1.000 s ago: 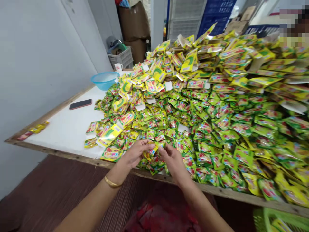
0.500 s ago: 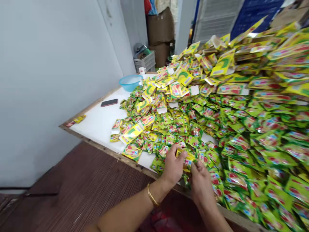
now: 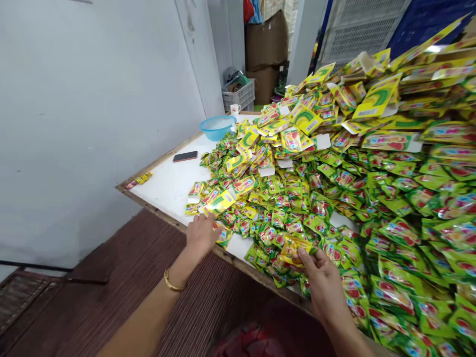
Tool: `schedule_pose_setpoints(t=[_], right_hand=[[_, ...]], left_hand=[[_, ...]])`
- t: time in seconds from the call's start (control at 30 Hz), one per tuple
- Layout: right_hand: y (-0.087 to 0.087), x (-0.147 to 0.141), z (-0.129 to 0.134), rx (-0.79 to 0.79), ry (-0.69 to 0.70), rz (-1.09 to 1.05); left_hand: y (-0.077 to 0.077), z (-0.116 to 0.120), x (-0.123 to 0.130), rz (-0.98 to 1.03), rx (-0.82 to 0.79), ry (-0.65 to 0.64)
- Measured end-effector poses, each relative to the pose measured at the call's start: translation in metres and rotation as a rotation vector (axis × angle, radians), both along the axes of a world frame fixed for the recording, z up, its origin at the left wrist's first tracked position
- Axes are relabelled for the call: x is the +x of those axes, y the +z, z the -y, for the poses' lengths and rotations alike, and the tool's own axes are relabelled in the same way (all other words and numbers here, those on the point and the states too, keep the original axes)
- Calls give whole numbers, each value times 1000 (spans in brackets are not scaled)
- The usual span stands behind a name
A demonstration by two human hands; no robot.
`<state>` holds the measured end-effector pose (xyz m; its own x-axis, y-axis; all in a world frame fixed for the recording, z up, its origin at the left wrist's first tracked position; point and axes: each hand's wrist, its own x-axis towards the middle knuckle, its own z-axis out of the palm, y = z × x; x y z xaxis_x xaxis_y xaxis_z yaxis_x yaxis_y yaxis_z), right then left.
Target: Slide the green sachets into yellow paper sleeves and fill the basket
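Observation:
My right hand (image 3: 325,277) pinches a yellow-orange wrapped packet (image 3: 292,249) by its right end, above the pile of small green sachets (image 3: 273,233) with red fruit pictures. At the table's near edge, my left hand (image 3: 203,235) wears a gold bangle and holds nothing that I can see. Its fingers reach toward a yellow carton (image 3: 219,203), thumb apart; whether they touch it is unclear. A small yellow-and-green carton (image 3: 225,238) lies beside that hand, partly covered by it.
More yellow cartons (image 3: 377,96) are heaped at the back right. A phone (image 3: 185,156), a blue basin (image 3: 217,130), a white cup (image 3: 235,109) and small yellow wrappers (image 3: 143,178) lie along the left. The white table has a wooden rim (image 3: 163,216) beside a wall (image 3: 111,79).
My left hand has let go of the yellow packet and moved left toward the cartons. My right hand still holds the packet. The view has shifted, so things appear farther right.

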<state>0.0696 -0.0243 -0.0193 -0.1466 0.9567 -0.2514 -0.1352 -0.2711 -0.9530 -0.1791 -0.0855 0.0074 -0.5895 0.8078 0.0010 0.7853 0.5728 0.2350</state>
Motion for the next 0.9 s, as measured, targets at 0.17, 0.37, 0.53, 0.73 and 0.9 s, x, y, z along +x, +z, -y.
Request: schedule_pose_setpoints(t=[0.17, 0.37, 0.53, 0.73, 0.9], right_hand=[[2, 0, 2, 58, 2, 22], [4, 26, -5, 34, -139, 58], [13, 43, -9, 74, -287, 11], [20, 55, -4, 119, -290, 48], [15, 46, -1, 59, -35, 40]], left_hand=[[-26, 7, -11, 373, 127, 50], [12, 2, 3, 595, 423, -10], [37, -32, 67, 738, 451, -277], [5, -71, 144, 832, 399, -431], [9, -61, 156, 1283, 239, -569]])
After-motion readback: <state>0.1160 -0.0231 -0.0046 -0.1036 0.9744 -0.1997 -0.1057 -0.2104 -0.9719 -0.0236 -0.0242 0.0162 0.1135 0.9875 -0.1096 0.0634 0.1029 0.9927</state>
